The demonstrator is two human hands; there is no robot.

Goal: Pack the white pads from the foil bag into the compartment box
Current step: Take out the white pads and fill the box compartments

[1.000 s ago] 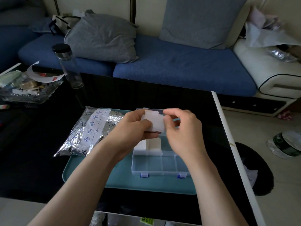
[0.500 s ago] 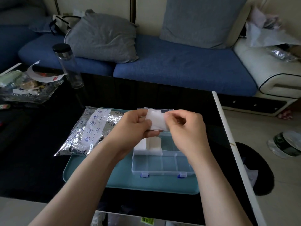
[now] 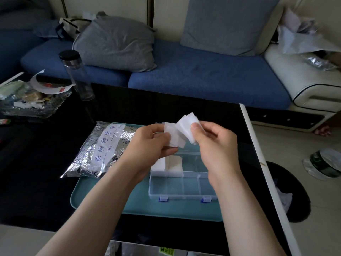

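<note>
The left hand (image 3: 149,145) is curled, thumb and fingers pinching the left edge of a small bunch of white pads (image 3: 170,135). The right hand (image 3: 215,145) is curled too, its thumb pressed on the front of a few pads (image 3: 187,124) that fan out up and to the right. The two bunches overlap between the hands. Both forearms reach in from the near edge of the table (image 3: 46,154), wrists level, and both hands are raised above the far half of the compartment box (image 3: 182,185). The box lies open on a teal tray (image 3: 110,204). More pads (image 3: 175,164) lie in the box's far-left compartments, just below the left hand. The foil bag (image 3: 103,150) lies flat just left of the box, partly on the tray.
</note>
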